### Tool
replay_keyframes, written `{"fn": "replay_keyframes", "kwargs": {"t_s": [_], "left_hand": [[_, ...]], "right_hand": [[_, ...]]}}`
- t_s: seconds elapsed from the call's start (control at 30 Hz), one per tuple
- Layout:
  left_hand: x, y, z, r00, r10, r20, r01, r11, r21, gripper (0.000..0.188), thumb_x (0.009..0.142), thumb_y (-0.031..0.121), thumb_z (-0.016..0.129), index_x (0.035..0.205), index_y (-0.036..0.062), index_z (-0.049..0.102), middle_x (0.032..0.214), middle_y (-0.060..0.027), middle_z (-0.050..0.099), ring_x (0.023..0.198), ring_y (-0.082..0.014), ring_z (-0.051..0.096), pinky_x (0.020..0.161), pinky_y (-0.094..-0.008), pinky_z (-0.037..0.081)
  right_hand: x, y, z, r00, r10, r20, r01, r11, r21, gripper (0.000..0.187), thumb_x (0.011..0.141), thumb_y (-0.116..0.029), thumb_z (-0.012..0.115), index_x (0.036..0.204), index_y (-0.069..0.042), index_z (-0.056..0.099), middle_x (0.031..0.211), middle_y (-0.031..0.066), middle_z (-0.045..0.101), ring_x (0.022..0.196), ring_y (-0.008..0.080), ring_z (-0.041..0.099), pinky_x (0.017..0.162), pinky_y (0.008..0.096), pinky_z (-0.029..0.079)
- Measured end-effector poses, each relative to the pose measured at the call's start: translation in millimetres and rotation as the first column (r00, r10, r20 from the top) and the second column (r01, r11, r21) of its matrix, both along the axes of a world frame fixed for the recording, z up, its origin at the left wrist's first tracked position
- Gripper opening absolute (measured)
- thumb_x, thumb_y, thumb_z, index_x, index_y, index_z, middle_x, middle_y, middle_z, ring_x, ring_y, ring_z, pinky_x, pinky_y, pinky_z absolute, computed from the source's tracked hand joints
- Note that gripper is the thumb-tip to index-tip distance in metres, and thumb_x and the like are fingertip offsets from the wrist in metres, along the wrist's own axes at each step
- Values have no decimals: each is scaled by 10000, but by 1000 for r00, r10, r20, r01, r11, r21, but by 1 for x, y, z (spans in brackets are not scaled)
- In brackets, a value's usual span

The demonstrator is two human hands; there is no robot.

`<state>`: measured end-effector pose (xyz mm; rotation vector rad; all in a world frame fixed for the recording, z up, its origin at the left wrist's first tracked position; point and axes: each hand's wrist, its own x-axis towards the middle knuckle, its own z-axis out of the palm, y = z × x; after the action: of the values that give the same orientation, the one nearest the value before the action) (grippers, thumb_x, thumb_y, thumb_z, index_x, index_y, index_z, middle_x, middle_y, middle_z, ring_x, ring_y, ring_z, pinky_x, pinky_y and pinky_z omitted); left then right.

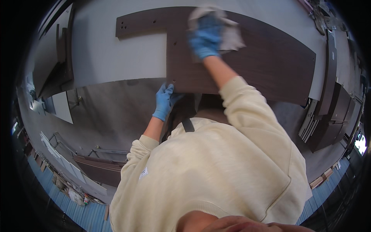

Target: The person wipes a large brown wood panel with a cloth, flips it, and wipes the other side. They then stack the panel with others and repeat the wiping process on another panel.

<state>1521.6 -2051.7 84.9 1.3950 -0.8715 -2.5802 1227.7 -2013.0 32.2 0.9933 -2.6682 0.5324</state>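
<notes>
A large dark brown wooden panel with small drilled holes lies on a pale grey worktable. My right hand, in a blue glove, presses a whitish cloth onto the panel's upper middle; the hand looks blurred. My left hand, also blue-gloved, grips the panel's near left corner at the table's front edge. A narrower dark strip of the same wood juts out to the left from the panel's far side. Cream sleeves cover both my arms.
More dark panels stand stacked on edge at the right. Grey boards lean at the left, and a white board sits below them. Flat boards and metal rails lie on the grey floor at lower left.
</notes>
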Motion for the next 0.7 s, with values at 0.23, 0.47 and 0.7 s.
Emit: {"fn": "replay_keyframes", "kwargs": {"t_s": [0.23,0.47,0.7], "left_hand": [[17,-17,-30,969,-73,236,85,996,-37,313,1016,177,662,1303,66,606,1185,-85,691,1053,-256,711,918,-437,622],[11,-11,-17,993,-116,-5,115,993,-14,365,1065,261,622,1361,60,551,1267,-113,667,1132,-268,692,963,-468,608],[4,-18,-10,991,-127,39,125,991,55,474,1065,245,630,1468,36,493,1368,-138,627,1249,-309,639,1025,-513,592]], "right_hand": [[147,-103,70,588,550,593,-323,832,-451,291,953,-225,639,1196,-66,642,1157,186,699,1060,379,680,922,487,534],[53,-5,120,240,607,758,486,601,-635,215,1018,-161,520,1084,-55,694,990,64,652,899,208,592,817,375,510],[-151,263,94,836,10,549,461,529,-712,399,1064,-283,552,1346,-10,624,1270,143,685,1067,236,686,916,384,574]]}}
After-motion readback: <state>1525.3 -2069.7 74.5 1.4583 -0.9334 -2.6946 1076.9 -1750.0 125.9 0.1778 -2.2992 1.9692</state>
